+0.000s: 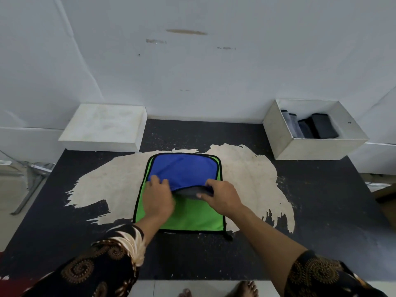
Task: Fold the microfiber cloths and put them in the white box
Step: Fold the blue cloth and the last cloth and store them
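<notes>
White wall at the back, and in front of it a black table with a big pale worn patch in the middle. On that patch a green cloth lies flat, and a blue cloth sits over its far half.

Both hands are at the blue cloth's near edge. The left hand is palm down with its fingers bent onto the near-left corner, gripping it as far as I can see. The right hand has its fingers curled round the edge and lifts it, so the grey underside shows.

The trouble I'd expect is the two cloths moving as one. Microfiber clings, so pulling the blue one could drag or ruck up the green one beneath. With the right side raised and the left side low, the fold could also come out skewed, with its corners not meeting. A lopsided bundle would then sit badly among the others.

To the far right stands the box, open, with folded cloths in grey and near-black standing on edge side by side. There looks to be space left in it. At the far left is a second white box showing only a flat top. I cannot tell what, if anything, is in it.
</notes>
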`<state>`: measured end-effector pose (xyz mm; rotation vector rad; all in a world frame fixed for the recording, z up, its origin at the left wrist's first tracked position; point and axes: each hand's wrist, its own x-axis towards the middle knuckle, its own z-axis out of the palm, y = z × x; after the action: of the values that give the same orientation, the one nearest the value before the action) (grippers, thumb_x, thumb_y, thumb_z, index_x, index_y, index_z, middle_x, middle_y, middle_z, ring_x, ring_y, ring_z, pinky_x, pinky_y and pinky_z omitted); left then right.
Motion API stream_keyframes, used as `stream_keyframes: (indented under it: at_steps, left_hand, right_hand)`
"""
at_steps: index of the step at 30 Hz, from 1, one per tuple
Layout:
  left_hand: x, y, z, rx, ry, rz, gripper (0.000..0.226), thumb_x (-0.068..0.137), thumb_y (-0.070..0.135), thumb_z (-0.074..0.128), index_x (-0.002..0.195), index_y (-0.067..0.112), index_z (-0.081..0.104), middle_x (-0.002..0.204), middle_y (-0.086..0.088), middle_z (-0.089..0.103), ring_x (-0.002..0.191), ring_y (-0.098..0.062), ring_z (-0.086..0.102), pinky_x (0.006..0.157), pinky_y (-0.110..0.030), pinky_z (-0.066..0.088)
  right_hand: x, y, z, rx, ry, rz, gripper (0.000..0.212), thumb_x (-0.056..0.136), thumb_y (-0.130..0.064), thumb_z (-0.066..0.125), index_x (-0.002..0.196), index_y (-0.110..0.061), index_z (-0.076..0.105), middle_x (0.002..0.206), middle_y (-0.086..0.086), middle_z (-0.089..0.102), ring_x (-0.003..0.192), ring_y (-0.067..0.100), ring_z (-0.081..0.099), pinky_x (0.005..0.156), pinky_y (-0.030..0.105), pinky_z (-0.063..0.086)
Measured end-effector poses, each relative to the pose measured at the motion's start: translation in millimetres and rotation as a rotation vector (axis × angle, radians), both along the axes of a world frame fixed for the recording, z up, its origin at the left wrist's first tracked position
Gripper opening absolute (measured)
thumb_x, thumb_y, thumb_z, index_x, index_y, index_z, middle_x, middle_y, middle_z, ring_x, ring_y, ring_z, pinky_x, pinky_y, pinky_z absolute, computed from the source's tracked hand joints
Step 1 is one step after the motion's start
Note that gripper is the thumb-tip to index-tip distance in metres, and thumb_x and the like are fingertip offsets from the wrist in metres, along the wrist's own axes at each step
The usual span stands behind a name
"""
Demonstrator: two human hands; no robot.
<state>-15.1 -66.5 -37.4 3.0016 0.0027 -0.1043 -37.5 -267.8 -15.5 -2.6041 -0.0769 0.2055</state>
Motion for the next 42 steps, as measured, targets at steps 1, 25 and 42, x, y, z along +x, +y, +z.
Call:
stream_keyframes:
  at_steps: [1, 25, 42]
  left_hand:
    - [4.4, 10.7, -1.5, 0.001, 0.016, 0.071, 0.025, 0.084, 0.018, 0.062, 0.108, 0.013, 0.059, 0.114, -0.01, 0.046, 0.095, -0.027, 0.05, 0.078, -0.035, 0.048]
    - [33.4, 18.4, -43.8, -0.966, 0.53, 0.658, 0.019, 0.096, 0.005, 0.048, 0.112, 0.004, 0.056, 0.107, -0.018, 0.06, 0.071, -0.029, 0.06, 0.052, -0.033, 0.055]
    - [78.3, 14.2, 76.8, -1.377, 0.447, 0.799, 0.04, 0.087, 0.029, 0.073, 0.114, 0.004, 0.056, 0.103, -0.019, 0.063, 0.082, -0.03, 0.07, 0.063, -0.035, 0.06]
  right_hand:
    - [0.4, -3.7, -0.8, -0.064, 0.045, 0.012, 0.027, 0.089, -0.044, 0.066, 0.095, -0.019, 0.06, 0.079, -0.001, 0.061, 0.074, 0.02, 0.057, 0.064, 0.031, 0.042]
    - [-10.3, -14.5, 1.0, -0.298, 0.083, -0.178, 0.043, 0.103, -0.044, 0.034, 0.117, -0.011, 0.058, 0.111, 0.014, 0.059, 0.101, 0.033, 0.055, 0.079, 0.041, 0.047]
    - [26.1, -24.6, 78.8, 1.128, 0.553, -0.691, 0.055, 0.102, -0.05, 0.039, 0.143, -0.014, 0.033, 0.14, 0.017, 0.044, 0.11, 0.043, 0.061, 0.095, 0.061, 0.046]
